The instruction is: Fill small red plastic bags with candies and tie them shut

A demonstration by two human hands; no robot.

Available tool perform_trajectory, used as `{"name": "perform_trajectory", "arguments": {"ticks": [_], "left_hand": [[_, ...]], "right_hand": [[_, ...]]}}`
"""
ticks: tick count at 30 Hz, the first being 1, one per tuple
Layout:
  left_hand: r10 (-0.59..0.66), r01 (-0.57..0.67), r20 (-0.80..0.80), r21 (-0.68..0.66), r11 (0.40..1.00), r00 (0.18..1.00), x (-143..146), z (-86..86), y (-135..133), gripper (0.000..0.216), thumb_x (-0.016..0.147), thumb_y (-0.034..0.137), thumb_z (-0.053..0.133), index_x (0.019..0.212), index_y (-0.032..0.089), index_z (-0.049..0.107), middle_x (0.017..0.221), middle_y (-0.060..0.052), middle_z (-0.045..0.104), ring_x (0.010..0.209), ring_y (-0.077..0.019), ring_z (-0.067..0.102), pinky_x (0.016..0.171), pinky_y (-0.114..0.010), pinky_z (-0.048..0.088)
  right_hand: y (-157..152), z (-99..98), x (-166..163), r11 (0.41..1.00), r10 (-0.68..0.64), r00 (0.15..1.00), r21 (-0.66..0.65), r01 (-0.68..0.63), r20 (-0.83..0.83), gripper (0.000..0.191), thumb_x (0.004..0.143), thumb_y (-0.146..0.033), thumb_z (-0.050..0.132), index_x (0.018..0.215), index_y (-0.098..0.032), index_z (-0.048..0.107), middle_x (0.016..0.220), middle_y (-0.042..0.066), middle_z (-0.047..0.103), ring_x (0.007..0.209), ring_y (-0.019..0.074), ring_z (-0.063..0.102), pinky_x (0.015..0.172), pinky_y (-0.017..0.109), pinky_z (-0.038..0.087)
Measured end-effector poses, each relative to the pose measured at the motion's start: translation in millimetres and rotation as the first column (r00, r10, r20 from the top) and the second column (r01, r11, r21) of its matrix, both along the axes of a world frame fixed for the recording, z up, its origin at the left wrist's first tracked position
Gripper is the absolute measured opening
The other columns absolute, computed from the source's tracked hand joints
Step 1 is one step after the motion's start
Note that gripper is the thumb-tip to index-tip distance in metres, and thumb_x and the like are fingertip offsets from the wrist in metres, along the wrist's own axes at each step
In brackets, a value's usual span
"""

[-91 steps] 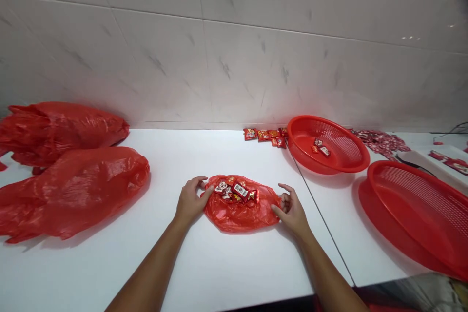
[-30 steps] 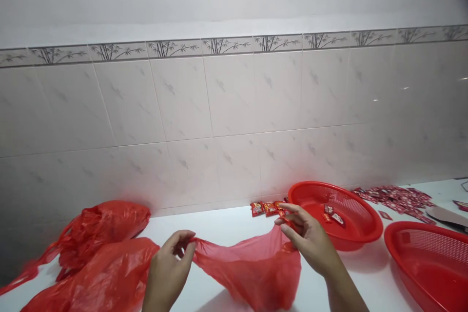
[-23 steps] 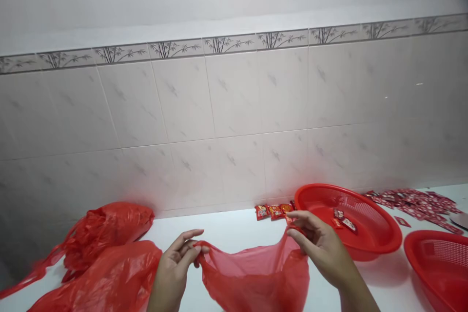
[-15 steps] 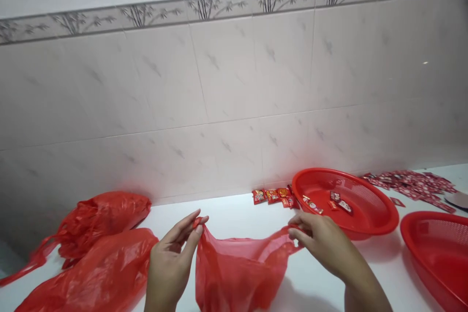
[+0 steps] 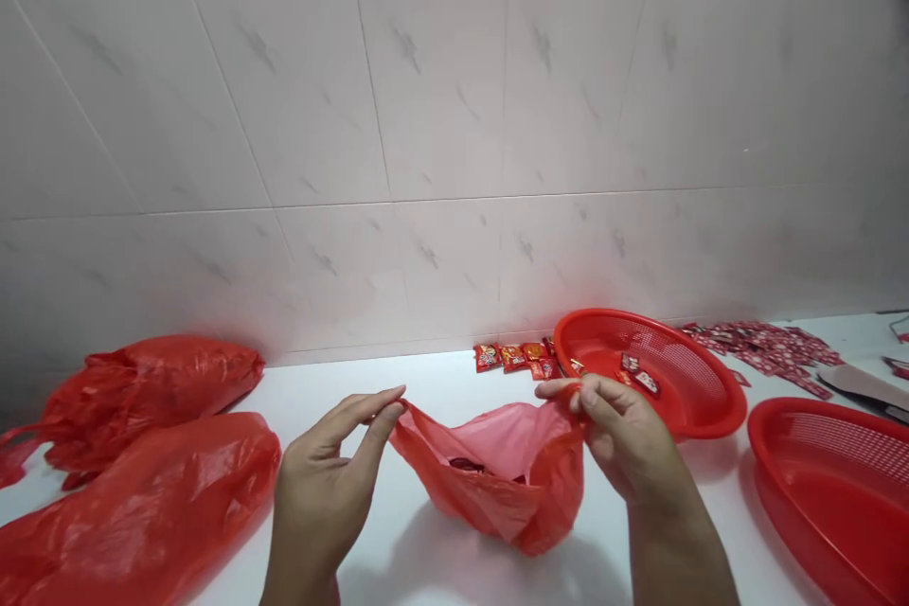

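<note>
A red plastic bag (image 5: pixel 490 492) hangs between my hands above the white table, its mouth spread toward me. Some dark red wrapped pieces show inside it, partly covered by the near side. My left hand (image 5: pixel 333 473) pinches the bag's left corner between thumb and fingers. On the other side, my right hand (image 5: pixel 625 436) grips the right corner, with the index finger stretched along the edge. Behind the bag, several small red candy packets (image 5: pixel 512 357) lie against the wall. Just past my right hand stands a red plastic basket (image 5: pixel 728 417) holding a few wrapped pieces.
Two filled red bags lie at the left, one (image 5: pixel 170 379) behind the other (image 5: pixel 163 511). A second red basket (image 5: pixel 774 483) stands at the right front. Many red packets (image 5: pixel 771 350) are spread along the wall, beside a white and black object (image 5: pixel 863 385). The tiled wall (image 5: pixel 440 114) bounds the table.
The view has tilted down. The bag has been raised and its mouth opened toward me, so the pieces inside now show. Both hands keep hold of its corners.
</note>
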State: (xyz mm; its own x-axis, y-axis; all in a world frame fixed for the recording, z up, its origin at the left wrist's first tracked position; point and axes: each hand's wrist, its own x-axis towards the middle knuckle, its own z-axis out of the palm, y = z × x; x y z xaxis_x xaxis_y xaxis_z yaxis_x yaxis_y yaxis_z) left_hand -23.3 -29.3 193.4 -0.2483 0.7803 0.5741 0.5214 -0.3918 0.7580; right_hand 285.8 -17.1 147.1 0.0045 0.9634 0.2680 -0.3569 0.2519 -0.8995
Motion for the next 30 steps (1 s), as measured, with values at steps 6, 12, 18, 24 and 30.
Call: {"name": "perform_trajectory", "arguments": {"ticks": [6,12,18,24,30], "left_hand": [[-0.298,0.292,-0.032,-0.115,0.949,0.954,17.0,-13.0,-3.3,0.018,0.091,0.035,0.078,0.106,0.027,0.083,0.102,-0.003,0.083,0.095,-0.0202,0.079,0.086,-0.027,0.065],[-0.602,0.603,-0.178,-0.056,0.796,0.779,42.8,-16.7,-8.5,0.026,0.098,0.017,0.066,0.107,0.032,0.085,0.098,-0.005,0.076,0.084,-0.0158,0.075,0.075,-0.026,0.064],[-0.572,0.526,-0.255,-0.229,0.819,0.78,45.2,-10.7,-9.4,0.037,0.096,0.025,0.07,0.132,0.034,0.075,0.12,-0.007,0.073,0.105,-0.0211,0.071,0.093,-0.034,0.061],[-0.565,0.483,-0.22,-0.332,0.81,0.796,42.6,-11.8,-1.3,0.021,0.101,0.032,0.062,0.106,0.028,0.082,0.094,-0.004,0.077,0.084,-0.0192,0.07,0.079,-0.031,0.06],[-0.535,0.468,-0.178,-0.311,0.827,0.826,42.2,-17.8,-2.4,0.015,0.093,0.032,0.071,0.104,0.028,0.08,0.104,-0.006,0.075,0.094,-0.022,0.07,0.076,-0.03,0.059]], "right_hand": [[-3.8,-2.0,-37.8,0.992,0.124,0.985,0.023,-0.127,0.117,0.045,0.087,-0.041,0.084,0.126,-0.026,0.066,0.084,0.0,0.062,0.076,0.017,0.06,0.075,0.032,0.052],[-12.7,3.0,-79.0,0.918,0.384,0.778,-0.113,-0.381,0.497,0.045,0.072,-0.013,0.08,0.114,-0.025,0.068,0.073,-0.007,0.059,0.062,0.011,0.047,0.058,0.023,0.036],[-9.2,-2.3,-80.8,0.945,0.289,0.8,-0.022,-0.327,0.526,0.029,0.098,-0.027,0.056,0.07,-0.019,0.053,0.065,-0.004,0.048,0.063,0.0112,0.042,0.06,0.024,0.035],[-8.4,-5.8,-69.1,0.948,0.313,0.825,-0.106,-0.299,0.471,0.055,0.107,-0.064,0.044,0.075,-0.02,0.051,0.055,-0.006,0.045,0.051,0.0099,0.038,0.052,0.024,0.031],[-2.7,-1.5,-65.5,0.963,0.269,0.897,-0.089,-0.255,0.35,0.056,0.105,-0.067,0.047,0.096,-0.017,0.071,0.065,0.0,0.064,0.05,0.0111,0.05,0.054,0.024,0.041]]}}
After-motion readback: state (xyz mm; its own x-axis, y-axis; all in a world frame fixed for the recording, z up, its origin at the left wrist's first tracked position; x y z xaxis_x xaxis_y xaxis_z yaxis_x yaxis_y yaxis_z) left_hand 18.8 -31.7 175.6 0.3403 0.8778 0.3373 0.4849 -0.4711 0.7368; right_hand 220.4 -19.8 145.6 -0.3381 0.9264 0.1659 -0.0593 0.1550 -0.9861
